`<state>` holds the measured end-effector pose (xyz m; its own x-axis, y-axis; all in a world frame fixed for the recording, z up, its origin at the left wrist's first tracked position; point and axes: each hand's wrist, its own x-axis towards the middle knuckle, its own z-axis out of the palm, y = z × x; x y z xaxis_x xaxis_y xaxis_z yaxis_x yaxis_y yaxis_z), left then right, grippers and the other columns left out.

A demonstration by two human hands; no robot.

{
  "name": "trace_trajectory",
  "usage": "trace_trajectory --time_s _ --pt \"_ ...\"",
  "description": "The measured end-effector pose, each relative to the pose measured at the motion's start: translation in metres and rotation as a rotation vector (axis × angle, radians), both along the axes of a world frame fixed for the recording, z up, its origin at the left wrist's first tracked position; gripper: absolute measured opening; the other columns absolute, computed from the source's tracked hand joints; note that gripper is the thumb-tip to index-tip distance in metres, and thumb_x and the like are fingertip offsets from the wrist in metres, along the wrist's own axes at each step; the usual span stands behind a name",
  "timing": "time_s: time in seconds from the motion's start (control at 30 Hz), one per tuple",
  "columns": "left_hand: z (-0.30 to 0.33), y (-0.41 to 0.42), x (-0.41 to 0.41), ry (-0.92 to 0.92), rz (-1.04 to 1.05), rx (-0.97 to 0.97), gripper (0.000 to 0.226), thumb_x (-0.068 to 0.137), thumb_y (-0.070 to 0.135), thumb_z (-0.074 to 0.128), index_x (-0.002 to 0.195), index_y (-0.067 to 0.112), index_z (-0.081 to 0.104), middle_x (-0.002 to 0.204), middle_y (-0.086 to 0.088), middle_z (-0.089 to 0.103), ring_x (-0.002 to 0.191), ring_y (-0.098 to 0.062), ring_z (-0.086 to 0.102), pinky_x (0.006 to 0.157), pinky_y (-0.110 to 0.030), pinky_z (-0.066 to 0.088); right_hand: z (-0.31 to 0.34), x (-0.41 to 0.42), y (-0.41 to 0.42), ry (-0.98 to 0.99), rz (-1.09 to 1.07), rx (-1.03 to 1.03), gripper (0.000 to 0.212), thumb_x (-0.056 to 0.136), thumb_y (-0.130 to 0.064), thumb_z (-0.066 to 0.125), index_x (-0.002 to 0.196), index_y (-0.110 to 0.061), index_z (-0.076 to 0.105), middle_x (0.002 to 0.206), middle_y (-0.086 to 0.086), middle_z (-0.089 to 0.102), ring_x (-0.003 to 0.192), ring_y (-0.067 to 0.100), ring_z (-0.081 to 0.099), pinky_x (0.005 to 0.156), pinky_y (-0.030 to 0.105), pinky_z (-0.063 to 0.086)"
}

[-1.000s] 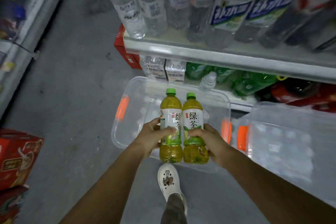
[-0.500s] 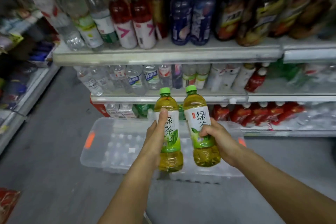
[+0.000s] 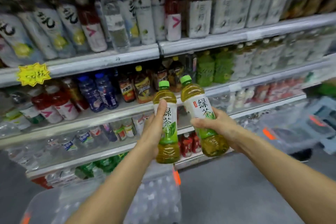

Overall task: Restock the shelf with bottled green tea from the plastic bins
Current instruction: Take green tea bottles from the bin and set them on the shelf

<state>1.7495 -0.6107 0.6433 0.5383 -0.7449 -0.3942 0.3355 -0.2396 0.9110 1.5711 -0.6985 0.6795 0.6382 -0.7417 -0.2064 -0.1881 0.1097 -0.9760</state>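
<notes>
Two bottles of green tea are held up in front of the shelves, one in each hand. The left bottle [image 3: 166,123] stands nearly upright, its green cap at the top and its white and green label facing the camera. The left hand [image 3: 154,132] wraps it from the left side at the middle of the label, thumb laid straight up the front, fingers hidden behind. The tea-filled base shows below that hold and the neck and cap rise above it.

The right bottle [image 3: 203,116] leans with its cap tipped toward the left one, so the two caps sit near each other while the bases spread apart. The right hand [image 3: 218,127] closes around it from the right at the lower half of the label, thumb across the front. Above this hold the label's two large characters are readable; below it the base pokes out.

Beyond both hands is the shelf unit [image 3: 101,60], its tiers crowded with drinks, the picture blurred there. Up and to the right of the right hand stands a row of green bottles [image 3: 214,69] on a shelf. Below the forearms, on the grey floor, lies a clear plastic bin [image 3: 154,202] with an orange latch. Another bin [image 3: 291,132] sits to the right of the right wrist.
</notes>
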Motion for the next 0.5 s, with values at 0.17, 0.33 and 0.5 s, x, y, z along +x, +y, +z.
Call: trace_trajectory --time_s 0.17,0.33,0.5 --pt "0.061 -0.067 -0.057 -0.062 -0.085 -0.13 0.118 0.035 0.098 0.064 0.126 0.024 0.063 0.117 -0.011 0.073 0.108 -0.035 0.069 0.097 -0.057 0.053 0.032 -0.056 -0.052 -0.029 -0.159 -0.083 0.052 0.07 -0.018 0.087 0.115 -0.016 0.06 0.101 0.003 0.072 0.087 0.015 0.067 0.07 0.022 0.052" --pt "0.095 -0.137 -0.115 -0.067 -0.223 -0.246 0.093 0.052 0.084 0.064 0.118 0.018 0.069 0.106 -0.012 0.076 0.093 -0.032 0.073 0.081 -0.047 0.06 0.056 -0.117 -0.112 -0.07 -0.296 -0.164 0.051 0.072 -0.021 0.084 0.115 -0.023 0.056 0.105 0.007 0.068 0.096 0.025 0.065 0.078 0.035 0.056" --pt "0.116 -0.223 -0.17 -0.049 -0.246 -0.312 0.086 0.055 0.079 0.066 0.117 0.019 0.069 0.109 -0.011 0.076 0.097 -0.03 0.073 0.091 -0.049 0.057 0.083 -0.167 -0.195 -0.094 -0.338 -0.277 0.055 0.072 -0.021 0.084 0.118 -0.021 0.054 0.106 0.009 0.067 0.095 0.026 0.066 0.084 0.044 0.058"
